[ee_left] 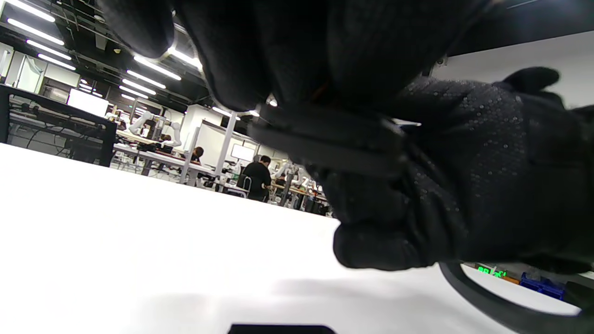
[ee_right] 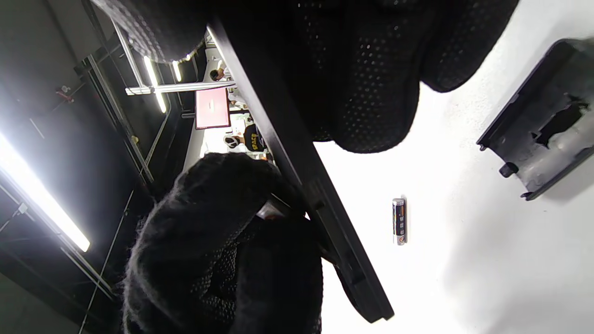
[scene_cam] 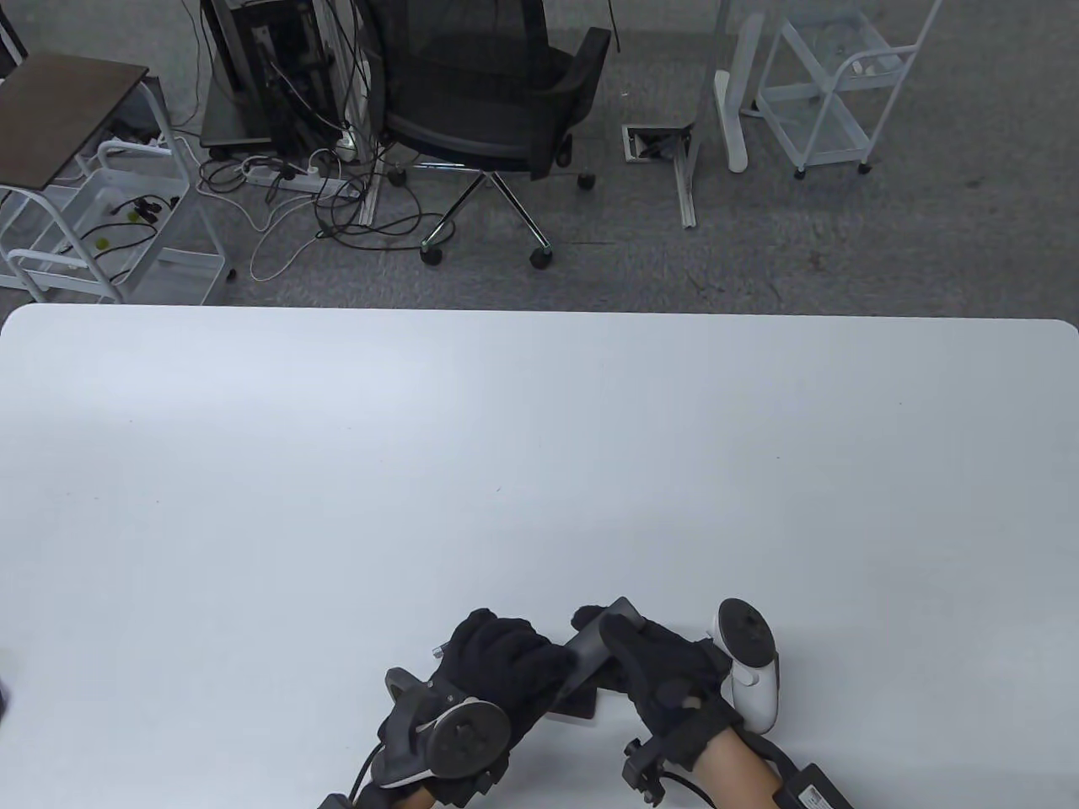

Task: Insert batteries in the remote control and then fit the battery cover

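Observation:
The dark grey remote control [scene_cam: 594, 645] is held above the table between both hands. My right hand [scene_cam: 666, 670] grips its far end, fingers wrapped round the body [ee_right: 297, 162]. My left hand [scene_cam: 506, 666] curls over its near end and pinches a small silver-ended battery [ee_right: 269, 211] against the remote [ee_left: 325, 139]. A second battery [ee_right: 399, 221] lies loose on the table. The battery cover [ee_right: 538, 125] lies inner side up on the table beside it; in the table view it shows as a dark flat piece [scene_cam: 573, 706] below the hands.
The white table [scene_cam: 539, 472] stretches away from the hands to its far edge. Beyond the edge, on the floor, stand an office chair [scene_cam: 497, 93], cables and white trolleys [scene_cam: 834, 84].

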